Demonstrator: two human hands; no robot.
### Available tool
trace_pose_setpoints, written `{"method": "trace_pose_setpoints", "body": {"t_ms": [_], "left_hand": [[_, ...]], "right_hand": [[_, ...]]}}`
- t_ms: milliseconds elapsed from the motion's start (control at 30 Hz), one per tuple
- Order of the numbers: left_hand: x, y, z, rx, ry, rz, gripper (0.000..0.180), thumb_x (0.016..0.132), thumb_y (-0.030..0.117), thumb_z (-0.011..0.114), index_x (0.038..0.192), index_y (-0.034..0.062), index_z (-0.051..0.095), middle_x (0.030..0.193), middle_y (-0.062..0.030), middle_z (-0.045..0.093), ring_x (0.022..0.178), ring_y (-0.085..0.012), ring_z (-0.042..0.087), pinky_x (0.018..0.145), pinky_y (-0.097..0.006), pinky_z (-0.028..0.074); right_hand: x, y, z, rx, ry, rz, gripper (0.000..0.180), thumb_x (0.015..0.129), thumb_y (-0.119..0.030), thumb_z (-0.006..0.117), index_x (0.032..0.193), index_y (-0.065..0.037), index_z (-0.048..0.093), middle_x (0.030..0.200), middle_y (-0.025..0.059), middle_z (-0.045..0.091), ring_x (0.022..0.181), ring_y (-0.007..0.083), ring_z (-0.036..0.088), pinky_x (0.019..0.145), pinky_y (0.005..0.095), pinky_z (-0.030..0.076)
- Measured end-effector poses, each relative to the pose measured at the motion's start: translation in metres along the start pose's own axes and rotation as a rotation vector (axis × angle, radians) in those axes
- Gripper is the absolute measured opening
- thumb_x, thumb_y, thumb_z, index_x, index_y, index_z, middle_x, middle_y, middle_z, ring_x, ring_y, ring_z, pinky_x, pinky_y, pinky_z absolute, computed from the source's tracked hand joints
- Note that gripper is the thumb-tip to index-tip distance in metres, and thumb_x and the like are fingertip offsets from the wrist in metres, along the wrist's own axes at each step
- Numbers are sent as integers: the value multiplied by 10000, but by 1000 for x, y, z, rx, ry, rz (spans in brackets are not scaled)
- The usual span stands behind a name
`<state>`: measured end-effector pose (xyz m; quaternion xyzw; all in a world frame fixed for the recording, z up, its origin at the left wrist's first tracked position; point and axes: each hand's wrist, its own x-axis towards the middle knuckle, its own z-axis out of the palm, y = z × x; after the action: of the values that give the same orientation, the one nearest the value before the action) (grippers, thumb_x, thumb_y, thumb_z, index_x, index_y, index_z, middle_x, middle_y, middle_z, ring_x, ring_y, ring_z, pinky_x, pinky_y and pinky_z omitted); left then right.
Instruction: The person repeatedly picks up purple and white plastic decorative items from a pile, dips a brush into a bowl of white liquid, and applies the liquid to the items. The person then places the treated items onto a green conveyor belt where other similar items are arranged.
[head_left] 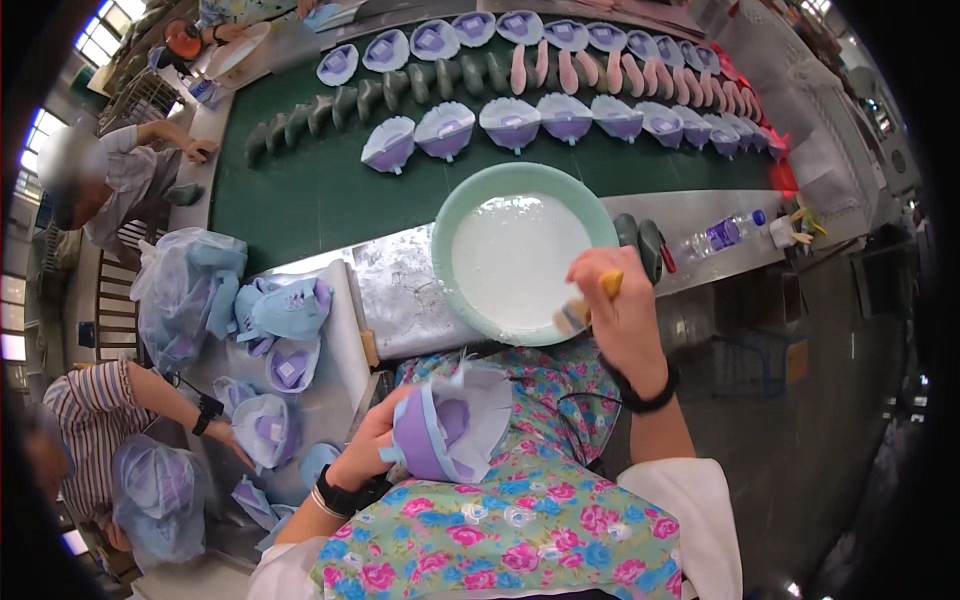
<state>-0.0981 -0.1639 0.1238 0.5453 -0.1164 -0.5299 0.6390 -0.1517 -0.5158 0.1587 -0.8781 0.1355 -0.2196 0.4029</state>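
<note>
Brush (575,315) at basin (444,275); shoe upper (428,436) held.
Right hand (622,308): fingers clamped on brush, bristles at basin's near-right rim. Left hand (368,445): fingers clamped on shoe upper, above floral apron (480,535).

1 purple and pale-blue fabric shoe upper (420,448) was held tilted, its pale edge flared open rightward. 1 flat yellow-handled brush (573,317) angled bristles-down over the near-right rim of 1 round pale-green plastic basin (446,235), which contained smooth white liquid (515,262).
</note>
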Motion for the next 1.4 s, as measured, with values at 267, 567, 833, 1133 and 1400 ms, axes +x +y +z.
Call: {"method": "trace_pose_setpoints", "body": {"t_ms": [267,567,833,1133,1400], "left_hand": [[12,22,-4,309,-218,-73,630,975,159,613,1513,46,304,1467,-83,417,1351,-175,396,1129,-334,306],[65,8,-4,57,239,19,532,959,56,599,1444,77,383,1299,-47,520,1186,-146,509,1029,-322,422],[108,14,0,-466,210,-106,317,970,112,608,1275,113,520,1116,-14,616,990,-141,620,871,-313,521],[120,-2,-30,-487,114,39,541,942,50,612,1448,162,458,1228,-20,618,1098,-159,618,959,-361,522],[132,5,-35,-318,339,215,464,912,-13,597,1340,157,542,998,14,644,907,-101,639,788,-266,548]], "right_hand": [[-25,93,43,87,-13,390,169,815,-150,750,863,8,712,782,183,694,709,319,689,667,353,539],[-20,114,62,33,-25,355,178,774,-102,771,918,-5,734,828,180,711,743,304,703,689,341,546],[20,9,8,618,-186,281,220,797,-73,800,1008,-28,757,893,77,740,786,115,667,723,250,523],[-3,40,27,427,0,491,175,817,-139,797,907,-1,738,771,66,725,704,100,666,629,250,515],[-27,2,35,586,-17,726,255,861,-217,775,766,-1,678,598,32,639,532,50,581,491,213,433]]}}
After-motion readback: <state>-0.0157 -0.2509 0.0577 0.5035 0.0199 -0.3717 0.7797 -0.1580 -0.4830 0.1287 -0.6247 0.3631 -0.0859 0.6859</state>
